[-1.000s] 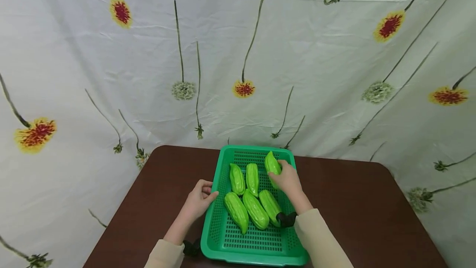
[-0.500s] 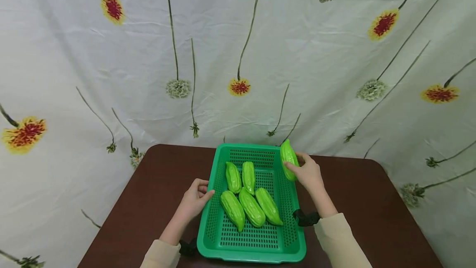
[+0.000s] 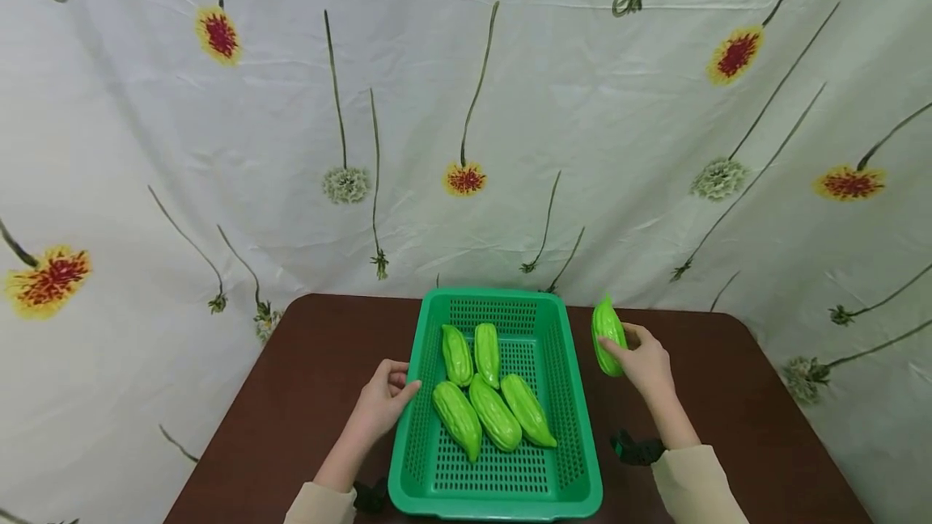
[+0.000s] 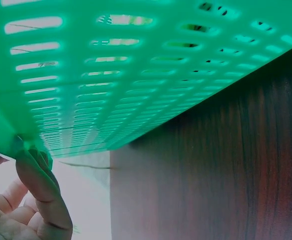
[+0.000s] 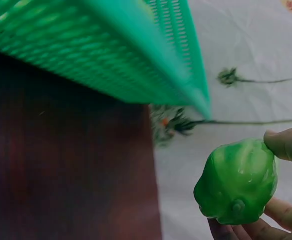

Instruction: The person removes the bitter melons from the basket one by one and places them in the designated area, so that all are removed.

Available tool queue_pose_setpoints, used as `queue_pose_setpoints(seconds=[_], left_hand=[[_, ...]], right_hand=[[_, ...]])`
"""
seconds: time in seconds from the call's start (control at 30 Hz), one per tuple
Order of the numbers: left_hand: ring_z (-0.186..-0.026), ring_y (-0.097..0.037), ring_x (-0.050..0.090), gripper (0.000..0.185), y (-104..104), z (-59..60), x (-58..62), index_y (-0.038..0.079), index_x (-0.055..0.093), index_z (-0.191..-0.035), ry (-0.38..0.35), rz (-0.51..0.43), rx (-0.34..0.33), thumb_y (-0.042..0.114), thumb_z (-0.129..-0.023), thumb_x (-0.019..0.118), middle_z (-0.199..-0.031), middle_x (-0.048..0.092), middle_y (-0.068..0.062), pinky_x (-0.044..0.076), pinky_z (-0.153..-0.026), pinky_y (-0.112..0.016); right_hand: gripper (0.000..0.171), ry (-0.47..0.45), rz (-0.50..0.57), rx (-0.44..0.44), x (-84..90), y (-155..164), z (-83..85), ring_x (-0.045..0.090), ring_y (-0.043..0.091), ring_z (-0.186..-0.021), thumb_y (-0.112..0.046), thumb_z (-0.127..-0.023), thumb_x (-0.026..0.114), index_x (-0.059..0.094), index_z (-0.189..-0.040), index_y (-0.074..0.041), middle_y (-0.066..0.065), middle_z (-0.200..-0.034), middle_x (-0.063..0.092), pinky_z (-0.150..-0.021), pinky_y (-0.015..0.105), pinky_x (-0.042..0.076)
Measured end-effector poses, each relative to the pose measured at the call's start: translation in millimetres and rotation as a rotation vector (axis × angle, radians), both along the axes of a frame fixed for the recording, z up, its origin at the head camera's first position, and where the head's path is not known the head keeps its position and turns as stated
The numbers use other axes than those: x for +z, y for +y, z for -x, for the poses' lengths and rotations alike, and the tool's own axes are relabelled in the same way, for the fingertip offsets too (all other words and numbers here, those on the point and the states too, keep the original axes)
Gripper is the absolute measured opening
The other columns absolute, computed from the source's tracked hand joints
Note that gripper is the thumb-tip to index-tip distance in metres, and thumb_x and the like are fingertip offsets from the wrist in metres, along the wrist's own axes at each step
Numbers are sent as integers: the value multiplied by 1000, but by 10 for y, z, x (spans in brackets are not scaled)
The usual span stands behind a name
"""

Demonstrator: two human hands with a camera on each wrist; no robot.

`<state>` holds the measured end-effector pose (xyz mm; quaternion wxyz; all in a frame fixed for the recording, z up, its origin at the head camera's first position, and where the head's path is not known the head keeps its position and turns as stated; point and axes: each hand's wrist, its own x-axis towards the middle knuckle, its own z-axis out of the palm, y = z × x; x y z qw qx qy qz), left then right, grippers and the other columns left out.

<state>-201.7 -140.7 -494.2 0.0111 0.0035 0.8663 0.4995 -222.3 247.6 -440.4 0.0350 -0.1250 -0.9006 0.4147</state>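
Head view: a green slotted basket [image 3: 575,395] sits on a dark brown counter [image 3: 735,411] and holds 5 green bitter gourds [image 3: 495,407]. The left hand [image 3: 382,403] rests against the basket's left rim, fingers loosely curled. The right hand [image 3: 644,362] grips a 6th gourd [image 3: 607,334] upright, above the counter just right of the basket (outside it). A flowered cloth [image 3: 466,103] hangs behind.

Left wrist view: a thumb [image 4: 41,187] presses the basket's rim.

Right wrist view: fingertips [image 5: 285,145] pinch the gourd, seen end-on, beside the basket's wall.
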Motion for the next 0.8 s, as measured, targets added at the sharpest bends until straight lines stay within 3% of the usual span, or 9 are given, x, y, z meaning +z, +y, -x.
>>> queue_pose_setpoints(seconds=[0.47, 0.8], left_hand=[[-81, -17, 57, 34, 2, -28, -34, -2, 53, -124, 11, 6, 9, 13, -96, 64, -100, 59, -13, 48, -66, -31], [-78, -15, 55, 33, 3, -6, -19, -2, 52, -123, 21, -3, -7, 13, -96, 64, -99, 59, -12, 47, -65, -31]], right_hand=[[64, -80, -25, -6, -559, 94, -103, 59, 42, -106, -31, -93, 67, 46, -137, 11, 34, -129, 54, -80, 48, 53], [63, -101, -58, 3, -710, 75, -125, 60, 42, -103, -30, -92, 68, 48, -133, 14, 36, -126, 55, -78, 48, 53]])
